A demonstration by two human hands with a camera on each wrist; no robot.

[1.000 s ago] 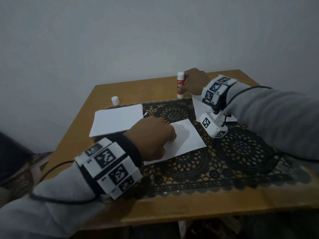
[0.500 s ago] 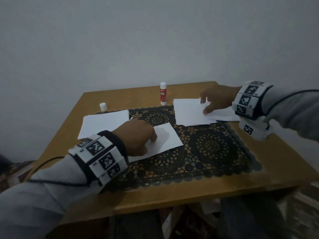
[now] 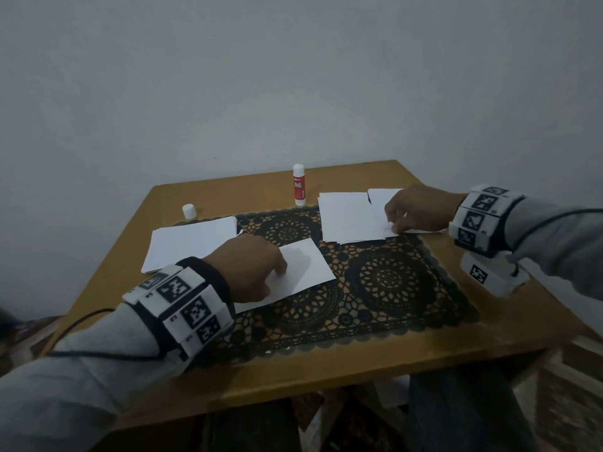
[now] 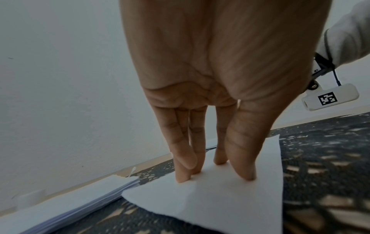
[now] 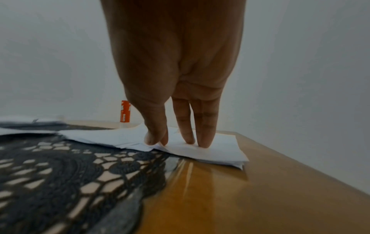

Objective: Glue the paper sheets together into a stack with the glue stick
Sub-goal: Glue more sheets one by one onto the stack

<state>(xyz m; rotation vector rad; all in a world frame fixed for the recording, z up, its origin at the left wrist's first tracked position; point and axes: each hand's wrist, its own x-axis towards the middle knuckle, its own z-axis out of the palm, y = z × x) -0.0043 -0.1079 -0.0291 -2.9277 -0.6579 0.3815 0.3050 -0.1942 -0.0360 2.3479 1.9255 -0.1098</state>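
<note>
My right hand (image 5: 174,79) fingers (image 5: 206,136) pinch a corner off the loose sheets (image 3: 349,216); thin, limp paper may lift in pairs or crease. My left hand (image 3: 248,265) presses straight fingers (image 4: 243,166) on the single sheet (image 3: 303,265), which could skid over the bumpy lace mat (image 3: 391,282). Beyond my right fingers, the uncapped glue stick (image 3: 299,184) stands on the smooth wooden desk (image 3: 326,376).
</note>
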